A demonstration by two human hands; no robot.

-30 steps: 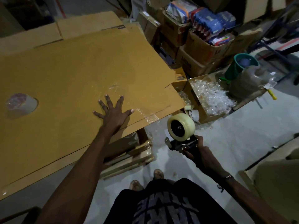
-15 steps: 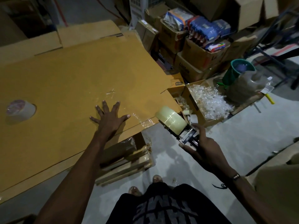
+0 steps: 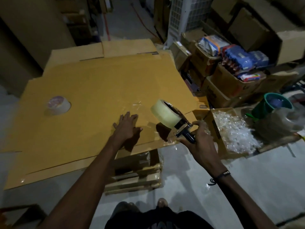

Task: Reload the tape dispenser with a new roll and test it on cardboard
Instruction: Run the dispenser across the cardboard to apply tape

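Tape dispenser [image 3: 180,128] sits in my right hand [image 3: 197,141], held over the near right corner of the cardboard sheet [image 3: 92,90]. My fingers are wrapped tight around its dark handle, and its metal frame tilts up and to the left. The new roll of clear tape [image 3: 164,113] is mounted on it, edge toward me, hanging just above the cardboard with a dark shadow under it. I cannot tell whether the roll or the blade touches the sheet.

My left hand [image 3: 127,125] lies flat on the cardboard just left of the dispenser, palm down, fingers spread and holding nothing. Between my two hands a glossy strip of clear tape [image 3: 149,125] shows on the sheet, running toward the near edge. Some small shiny scraps [image 3: 137,104] lie just beyond my left fingertips.

Well off to the left on the same sheet stands another tape roll [image 3: 57,105], flat on its side with a purplish label on top. The sheet rests on a stack of flattened cartons [image 3: 138,171] that shows under its near edge.

To the right, on the pale floor, an open box of crumpled clear plastic [image 3: 234,131] sits just beyond my right hand. Past it is a green bucket [image 3: 274,104], and behind that, cartons stuffed with blue and red packets [image 3: 239,58].
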